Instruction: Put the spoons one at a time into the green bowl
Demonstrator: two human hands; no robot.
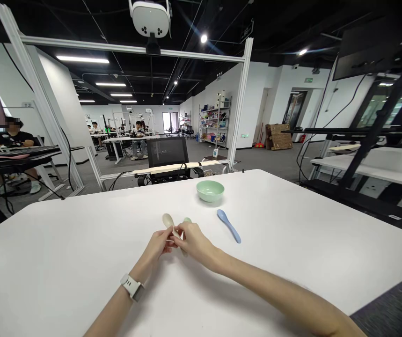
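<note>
Pinching a cream spoon (168, 222), bowl upward, between the left hand (156, 249) and right hand (194, 241).

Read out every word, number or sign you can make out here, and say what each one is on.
"13" on a small tag on the white panel at the left.
The green sign above the far doorway: too small to read.
The dark ceiling sign: too dark and small to read.

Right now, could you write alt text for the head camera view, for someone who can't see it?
Seen from the wearer's head, a left hand and a right hand hold a cream spoon over a white table, with a small green piece showing just behind them. A blue spoon lies to the right, and a pale green bowl stands farther ahead.
</note>
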